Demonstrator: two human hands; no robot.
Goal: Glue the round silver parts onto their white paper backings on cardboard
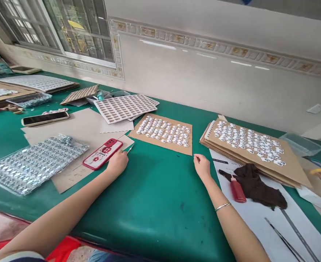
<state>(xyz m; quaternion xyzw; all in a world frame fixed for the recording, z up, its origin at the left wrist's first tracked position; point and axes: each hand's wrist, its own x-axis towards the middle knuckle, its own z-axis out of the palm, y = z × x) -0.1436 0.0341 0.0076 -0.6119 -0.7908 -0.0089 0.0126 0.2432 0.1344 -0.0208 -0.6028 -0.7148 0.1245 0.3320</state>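
Observation:
My left hand (118, 162) is closed at the right edge of a phone in a red-rimmed case (103, 154). A thin, pale pointed stick (131, 148) pokes out of its fingers; the rest of it is hidden. My right hand (202, 165) is curled with its fingertips together, just off the near right corner of a cardboard sheet (163, 144). Whatever it may hold does not show. Rows of small white pieces with dark marks (174, 133) cover that sheet, which lies flat beyond my hands.
At right, a stack of cardboard sheets (297, 171) bears similar pieces, near a red bottle (237, 190), a dark cloth (256, 187) and tweezers (283, 238). At left lie a bag of shiny gems (35, 163), a black phone (45, 118) and white slotted boards (125, 108).

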